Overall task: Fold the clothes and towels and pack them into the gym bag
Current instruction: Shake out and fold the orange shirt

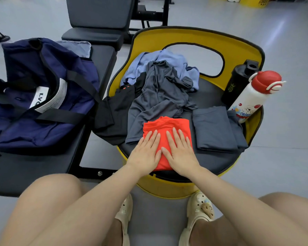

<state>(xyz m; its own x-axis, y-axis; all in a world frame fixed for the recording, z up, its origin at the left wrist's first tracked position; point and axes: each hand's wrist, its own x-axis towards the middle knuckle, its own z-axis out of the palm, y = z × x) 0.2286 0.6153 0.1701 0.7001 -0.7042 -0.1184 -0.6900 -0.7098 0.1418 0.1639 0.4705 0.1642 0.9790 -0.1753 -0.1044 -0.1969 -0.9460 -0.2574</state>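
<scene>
A folded orange-red shirt (164,127) lies at the near edge of the yellow chair's black seat (208,163). My left hand (147,150) and my right hand (179,150) press flat on it side by side, fingers straight. Behind it lies a heap of unfolded clothes: a dark grey shirt (158,96), a light blue garment (167,59) and a black garment (112,114) hanging over the seat's left edge. A folded grey-blue garment (213,128) rests on the seat to the right. The navy gym bag (43,93) sits open on the bench to the left.
A white bottle with a red cap (254,96) and a black shaker bottle (238,80) stand at the seat's right rim. A light blue towel (78,47) lies behind the bag on the black bench (25,173). More gym benches stand behind. My knees and feet are below.
</scene>
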